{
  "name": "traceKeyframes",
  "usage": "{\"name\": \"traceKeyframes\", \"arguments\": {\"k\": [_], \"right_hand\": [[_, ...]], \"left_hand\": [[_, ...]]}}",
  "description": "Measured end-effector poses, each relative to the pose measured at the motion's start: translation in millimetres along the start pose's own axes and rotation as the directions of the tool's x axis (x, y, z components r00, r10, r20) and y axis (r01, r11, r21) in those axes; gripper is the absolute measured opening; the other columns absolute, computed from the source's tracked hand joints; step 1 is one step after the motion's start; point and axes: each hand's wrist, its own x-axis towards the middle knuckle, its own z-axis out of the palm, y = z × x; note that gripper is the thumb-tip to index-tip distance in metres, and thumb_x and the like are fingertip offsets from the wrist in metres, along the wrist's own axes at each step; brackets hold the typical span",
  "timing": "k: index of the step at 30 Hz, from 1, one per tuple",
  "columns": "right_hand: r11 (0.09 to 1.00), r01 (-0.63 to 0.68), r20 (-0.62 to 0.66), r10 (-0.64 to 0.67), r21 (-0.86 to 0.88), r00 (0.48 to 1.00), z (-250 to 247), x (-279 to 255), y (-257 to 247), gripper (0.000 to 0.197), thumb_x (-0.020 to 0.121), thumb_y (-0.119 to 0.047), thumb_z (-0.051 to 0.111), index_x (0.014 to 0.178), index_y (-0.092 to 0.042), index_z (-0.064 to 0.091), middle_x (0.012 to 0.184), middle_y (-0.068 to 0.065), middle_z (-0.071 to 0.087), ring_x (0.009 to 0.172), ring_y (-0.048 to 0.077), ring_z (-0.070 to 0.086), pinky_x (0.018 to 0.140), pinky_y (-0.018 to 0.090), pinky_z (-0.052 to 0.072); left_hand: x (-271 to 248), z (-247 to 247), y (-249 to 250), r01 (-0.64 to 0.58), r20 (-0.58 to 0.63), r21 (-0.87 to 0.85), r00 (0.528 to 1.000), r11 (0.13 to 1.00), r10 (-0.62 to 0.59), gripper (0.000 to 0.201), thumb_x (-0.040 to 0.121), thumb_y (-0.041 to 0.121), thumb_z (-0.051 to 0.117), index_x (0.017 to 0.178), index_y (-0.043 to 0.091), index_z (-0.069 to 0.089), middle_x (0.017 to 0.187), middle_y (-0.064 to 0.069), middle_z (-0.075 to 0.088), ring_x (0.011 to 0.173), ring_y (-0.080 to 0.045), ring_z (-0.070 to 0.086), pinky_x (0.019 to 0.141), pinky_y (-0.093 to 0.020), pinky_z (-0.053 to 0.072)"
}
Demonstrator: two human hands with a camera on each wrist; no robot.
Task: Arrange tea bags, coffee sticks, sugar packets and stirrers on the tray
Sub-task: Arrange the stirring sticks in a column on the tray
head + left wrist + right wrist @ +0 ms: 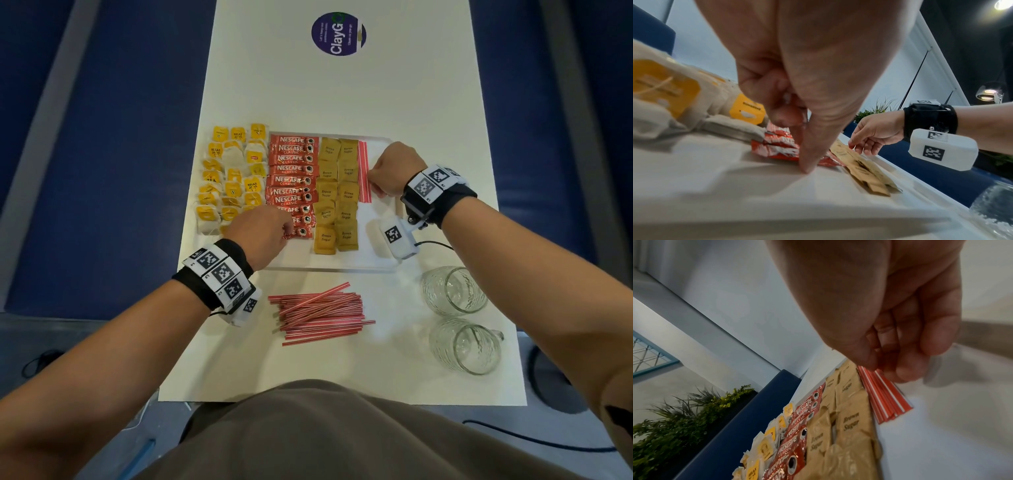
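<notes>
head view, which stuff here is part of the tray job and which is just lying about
Part of the job:
tray
tea bags
coffee sticks
sugar packets
stirrers on the tray
loose stirrers

Just lying about:
two glass jars
round purple sticker
</notes>
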Motion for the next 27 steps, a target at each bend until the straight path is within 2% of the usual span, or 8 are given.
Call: {"name": "traceKeyframes", "arguments": {"k": [4,6,9,13,16,19,23,27], "right_hand": [[1.0,0.01,-0.019,-0.009,0.027,1.0,1,-6,0,0.02,0.083,-0.015,0.06,0.081,-0.002,0.075,0.071,0.007,0.072,0.06,0.019,0.065,0.058,0.029,0.055],[0.999,0.028,-0.02,-0.027,0.043,0.999,-1,-11,0,0.024,0.09,-0.022,0.06,0.083,-0.003,0.074,0.076,0.009,0.074,0.064,0.021,0.067,0.063,0.032,0.059],[0.995,0.085,-0.012,-0.084,0.056,0.996,-4,-23,-1,0.035,0.096,-0.03,0.061,0.09,0.001,0.075,0.083,0.014,0.076,0.08,0.027,0.074,0.078,0.039,0.062],[0.988,0.13,-0.016,-0.129,0.082,0.992,-6,-45,-5,0.037,0.098,-0.034,0.06,0.096,0.0,0.076,0.09,0.016,0.077,0.08,0.028,0.075,0.077,0.036,0.061],[0.985,0.14,-0.015,-0.139,0.105,0.99,-4,-62,-6,0.032,0.097,-0.033,0.062,0.092,-0.005,0.076,0.085,0.011,0.076,0.074,0.023,0.073,0.07,0.028,0.057],[0.979,0.164,0.002,-0.166,0.118,0.986,2,-82,-6,0.026,0.097,-0.035,0.063,0.088,-0.013,0.075,0.082,0.0,0.073,0.074,0.014,0.069,0.063,0.025,0.05],[0.964,0.226,0.013,-0.23,0.136,0.973,13,-112,-4,0.024,0.097,-0.039,0.063,0.091,-0.019,0.075,0.091,-0.008,0.068,0.081,0.009,0.063,0.073,0.027,0.047],[0.934,0.319,0.078,-0.334,0.159,0.939,24,-146,-1,0.021,0.097,-0.04,0.064,0.099,-0.022,0.075,0.082,-0.014,0.064,0.074,0.003,0.06,0.073,0.028,0.051]], "left_hand": [[0,1,0,-0.014,-0.021,-0.008,1.0,1.0,0.014,0.015,0.092,0.014,0.066,0.104,0.021,0.073,0.097,0.001,0.064,0.084,-0.017,0.054,0.071,-0.031,0.045],[-1,2,1,-0.014,-0.029,-0.018,0.999,1.0,0.013,0.016,0.092,0.014,0.066,0.104,0.021,0.073,0.098,0.001,0.065,0.083,-0.016,0.053,0.071,-0.031,0.045],[-4,2,0,-0.01,-0.038,-0.02,0.999,1.0,0.009,0.02,0.091,0.015,0.068,0.109,0.022,0.071,0.097,0.003,0.061,0.086,-0.018,0.055,0.071,-0.031,0.044],[-7,4,0,-0.01,-0.033,-0.011,0.999,1.0,0.01,0.028,0.093,0.016,0.067,0.12,0.022,0.069,0.112,-0.004,0.065,0.098,-0.024,0.061,0.074,-0.031,0.044],[-9,5,2,-0.022,-0.029,-0.006,0.999,1.0,0.021,0.029,0.094,0.016,0.066,0.123,0.023,0.069,0.118,-0.005,0.065,0.103,-0.026,0.061,0.08,-0.033,0.047],[-9,6,3,-0.017,-0.035,-0.011,0.999,1.0,0.016,0.03,0.094,0.017,0.067,0.123,0.024,0.069,0.117,-0.006,0.066,0.103,-0.027,0.062,0.08,-0.034,0.048],[-12,7,5,0.0,-0.044,-0.041,0.999,0.999,-0.002,0.031,0.093,0.021,0.068,0.124,0.024,0.067,0.108,-0.002,0.064,0.096,-0.023,0.06,0.077,-0.035,0.051],[-24,8,9,-0.03,-0.05,-0.09,0.998,0.996,0.026,0.025,0.09,0.031,0.07,0.115,0.027,0.067,0.092,0.01,0.059,0.087,-0.017,0.058,0.074,-0.037,0.052]]}}
